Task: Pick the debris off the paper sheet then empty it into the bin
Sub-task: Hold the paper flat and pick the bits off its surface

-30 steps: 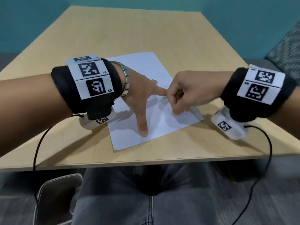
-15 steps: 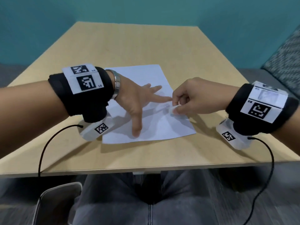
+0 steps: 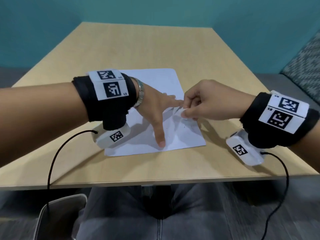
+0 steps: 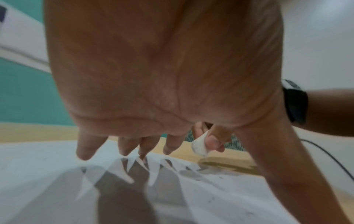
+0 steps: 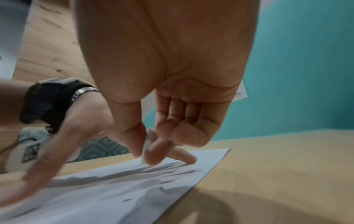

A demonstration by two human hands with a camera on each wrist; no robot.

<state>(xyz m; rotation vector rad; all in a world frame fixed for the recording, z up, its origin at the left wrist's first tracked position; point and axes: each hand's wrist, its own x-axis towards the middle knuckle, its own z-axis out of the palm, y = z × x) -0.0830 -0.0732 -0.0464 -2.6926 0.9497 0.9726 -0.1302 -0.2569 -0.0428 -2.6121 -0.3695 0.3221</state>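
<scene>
From the head view, a white rectangular paper sheet (image 3: 150,87) lies flat on the light wooden table (image 3: 138,49). The left hand (image 3: 155,108) spreads across the sheet with straight fingers, thumb tip pressing near its close edge, holding nothing. The right hand (image 3: 202,103) hangs above the sheet's right side, its thumb and forefinger pinching a small white crumpled scrap of debris (image 3: 181,110); half a second ago that pinch sat lower, close to the paper, and a second ago the fingers were down on the sheet. A few faint dark specks (image 3: 186,125) lie on the paper under the raised hand.

From the left wrist, the left hand (image 4: 162,68) shows its fingers (image 4: 84,150) splayed, tips reaching to the white sheet (image 4: 47,159). Beyond them the scrap (image 4: 199,145) is clear of the paper, held in the other hand's fingertips.

From the right wrist, the right hand (image 5: 168,60) has thumb and forefinger closed on the scrap (image 5: 149,139), the other fingers curled in. The sheet (image 5: 134,189) lies below, the left hand (image 5: 80,133) resting on it.
</scene>
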